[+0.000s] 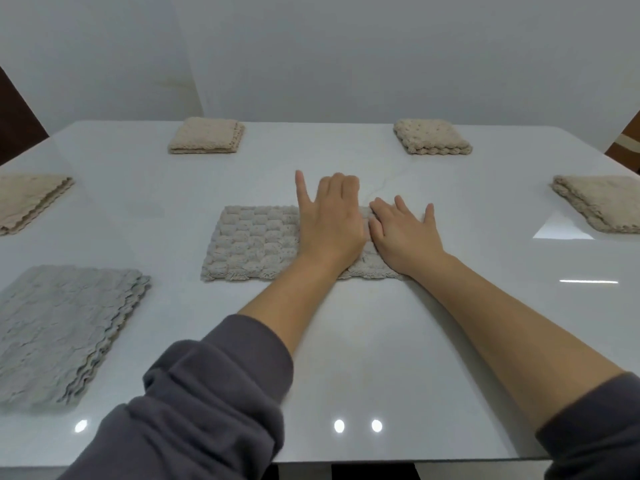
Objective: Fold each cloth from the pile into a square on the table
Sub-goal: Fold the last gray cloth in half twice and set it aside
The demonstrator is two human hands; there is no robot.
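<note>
At the table (363, 358) centre, my right hand (403, 237) presses flat-fingered on the 3 o'clock half of the cloth (252, 244), my left hand (330, 223) curled, grasp unclear; I'd press evenly, keeping edges aligned.

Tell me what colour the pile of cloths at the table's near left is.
Pale grey; the pile of flat, wavy-edged cloths shows best in the head view.

glossy table (346, 358), nubby woven cloth (252, 244)
</note>
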